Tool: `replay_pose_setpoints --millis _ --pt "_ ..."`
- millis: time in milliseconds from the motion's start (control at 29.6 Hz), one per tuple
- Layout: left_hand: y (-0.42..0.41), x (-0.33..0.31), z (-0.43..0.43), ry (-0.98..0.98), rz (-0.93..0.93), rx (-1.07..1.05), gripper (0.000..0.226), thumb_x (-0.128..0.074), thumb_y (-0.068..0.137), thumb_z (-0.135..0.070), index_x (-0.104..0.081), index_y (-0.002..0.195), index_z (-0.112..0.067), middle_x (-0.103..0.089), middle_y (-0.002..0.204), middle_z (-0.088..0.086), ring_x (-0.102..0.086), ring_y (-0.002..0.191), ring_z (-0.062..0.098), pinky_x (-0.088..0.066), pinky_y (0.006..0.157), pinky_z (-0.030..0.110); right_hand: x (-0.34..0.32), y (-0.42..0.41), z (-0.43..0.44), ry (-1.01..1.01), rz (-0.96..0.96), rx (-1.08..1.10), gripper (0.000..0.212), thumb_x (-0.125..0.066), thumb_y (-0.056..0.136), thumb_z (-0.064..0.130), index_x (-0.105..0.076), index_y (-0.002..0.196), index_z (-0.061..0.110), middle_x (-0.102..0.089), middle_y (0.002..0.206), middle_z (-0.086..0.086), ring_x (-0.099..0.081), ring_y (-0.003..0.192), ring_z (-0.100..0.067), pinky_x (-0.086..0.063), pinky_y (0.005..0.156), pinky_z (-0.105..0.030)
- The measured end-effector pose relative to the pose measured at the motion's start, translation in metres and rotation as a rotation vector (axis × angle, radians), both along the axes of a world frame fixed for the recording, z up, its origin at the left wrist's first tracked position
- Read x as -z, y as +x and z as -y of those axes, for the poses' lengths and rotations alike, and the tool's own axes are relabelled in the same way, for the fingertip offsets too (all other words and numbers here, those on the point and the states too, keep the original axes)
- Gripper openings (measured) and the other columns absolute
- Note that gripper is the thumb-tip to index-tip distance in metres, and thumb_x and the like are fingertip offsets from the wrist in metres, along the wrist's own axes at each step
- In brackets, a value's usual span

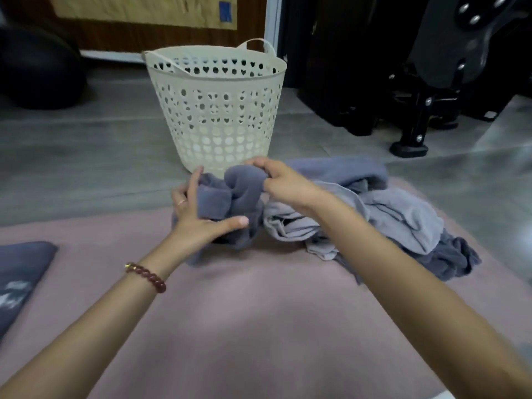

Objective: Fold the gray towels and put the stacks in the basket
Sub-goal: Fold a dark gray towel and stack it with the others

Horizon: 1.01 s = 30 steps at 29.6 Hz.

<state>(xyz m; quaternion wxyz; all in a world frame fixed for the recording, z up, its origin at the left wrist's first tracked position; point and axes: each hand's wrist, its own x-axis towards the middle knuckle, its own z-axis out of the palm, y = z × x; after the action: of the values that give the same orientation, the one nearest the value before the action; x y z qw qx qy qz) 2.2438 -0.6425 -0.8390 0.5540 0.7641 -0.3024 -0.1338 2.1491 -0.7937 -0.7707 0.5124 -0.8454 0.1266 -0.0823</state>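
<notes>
A crumpled dark gray towel lies at the far edge of the pink mat, just in front of the cream perforated basket. My left hand grips the towel's left side, thumb stretched across its front. My right hand pinches the top of the same towel. To the right lies a loose heap of gray towels, a lighter one on top and darker ones under it. The basket stands upright on the floor; I cannot see what is inside it.
The pink mat covers the near floor. A dark folded cloth or cushion lies at its left edge. Black equipment with a metal stand stands at the back right, a dark round object at the back left.
</notes>
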Motion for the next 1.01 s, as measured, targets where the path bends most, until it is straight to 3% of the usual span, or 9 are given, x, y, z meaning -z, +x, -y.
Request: replay_pose_setpoints --millis 169,304,372,473,609,676,778,913,1014 --pt "0.004 0.019 -0.014 -0.114 -0.005 -0.162 0.034 -0.081 0.070 -0.020 -0.059 0.092 -0.006 -0.061 0.081 -0.001 -0.059 0.066 -0.009 -0.049 0.061 0.013 0.034 -0.017 -0.029 0.476 -0.010 -0.272 0.060 -0.040 0.086 -0.016 -0.041 0.133 0.021 -0.054 0.124 -0.001 -0.052 0.118 -0.022 -0.043 0.102 -0.036" --pt "0.001 0.017 -0.033 -0.253 -0.107 -0.353 0.016 -0.072 0.078 -0.017 -0.058 0.073 -0.021 -0.062 0.077 -0.006 -0.059 0.074 0.008 -0.050 0.073 0.030 0.125 -0.028 0.010 -0.439 -0.222 0.233 0.081 -0.072 0.078 0.027 -0.026 0.144 0.019 -0.028 0.146 -0.014 -0.028 0.136 -0.028 -0.030 0.104 -0.035" --pt "0.007 0.013 -0.044 -0.336 -0.182 -0.418 0.024 -0.072 0.071 -0.030 -0.063 0.084 -0.012 -0.065 0.086 0.000 -0.061 0.081 0.012 -0.050 0.075 0.030 0.161 -0.041 0.033 -0.647 -0.630 0.239 0.106 -0.073 0.075 0.045 0.000 0.150 0.026 -0.003 0.154 -0.020 -0.013 0.143 -0.034 -0.023 0.111 -0.041" --pt "0.012 0.008 -0.054 -0.334 -0.164 -0.462 0.033 -0.069 0.069 -0.039 -0.064 0.090 -0.014 -0.065 0.093 -0.002 -0.061 0.089 0.011 -0.050 0.077 0.028 0.183 -0.063 0.062 -0.724 -0.918 0.267 0.088 -0.058 0.090 0.038 0.006 0.150 0.028 -0.019 0.151 -0.020 -0.036 0.133 -0.033 -0.036 0.103 -0.040" --pt "0.008 0.020 -0.043 0.114 -0.038 -0.287 0.041 -0.076 0.060 -0.059 -0.067 0.078 -0.024 -0.070 0.086 -0.008 -0.066 0.085 0.012 -0.054 0.077 0.034 0.171 -0.062 0.075 -0.340 -0.681 0.457 0.021 -0.044 0.097 0.019 -0.055 0.112 0.011 -0.058 0.106 -0.017 -0.059 0.090 -0.029 -0.045 0.080 -0.038" --pt "0.004 0.035 -0.032 0.229 -0.033 -0.115 0.054 -0.078 0.050 -0.064 -0.069 0.083 -0.022 -0.071 0.087 -0.005 -0.068 0.082 0.012 -0.057 0.072 0.038 0.141 -0.054 0.081 0.348 -0.360 0.671 0.025 -0.040 0.098 0.016 -0.049 0.075 0.014 -0.051 0.072 -0.007 -0.048 0.056 -0.016 -0.043 0.055 -0.029" --pt "-0.002 0.059 -0.008 0.297 -0.008 0.010 0.080 -0.081 0.041 -0.063 -0.059 0.097 -0.011 -0.065 0.100 0.002 -0.066 0.091 0.016 -0.057 0.069 0.033 0.086 -0.054 0.107 1.056 0.333 0.800 0.021 -0.033 0.097 0.004 -0.048 0.084 0.010 -0.049 0.058 -0.002 -0.047 0.041 -0.010 -0.043 0.042 -0.018" --pt "-0.024 0.063 0.023 0.494 0.108 0.180 0.056 -0.074 0.070 -0.019 -0.035 0.110 -0.013 -0.027 0.125 0.009 -0.036 0.121 0.027 -0.040 0.099 0.037 0.044 -0.079 0.144 0.550 0.734 0.983 0.027 -0.041 0.095 0.001 -0.038 0.119 0.015 -0.055 0.109 -0.006 -0.059 0.088 -0.015 -0.053 0.079 -0.028" --pt "-0.023 0.072 0.032 0.483 0.216 0.311 0.050 -0.069 0.080 -0.011 -0.042 0.122 -0.006 -0.035 0.130 0.011 -0.037 0.124 0.025 -0.033 0.105 0.036 0.044 -0.103 0.165 0.089 0.537 1.082 0.052 -0.042 0.093 0.003 -0.024 0.141 0.010 -0.043 0.130 -0.009 -0.050 0.110 -0.021 -0.044 0.095 -0.029"
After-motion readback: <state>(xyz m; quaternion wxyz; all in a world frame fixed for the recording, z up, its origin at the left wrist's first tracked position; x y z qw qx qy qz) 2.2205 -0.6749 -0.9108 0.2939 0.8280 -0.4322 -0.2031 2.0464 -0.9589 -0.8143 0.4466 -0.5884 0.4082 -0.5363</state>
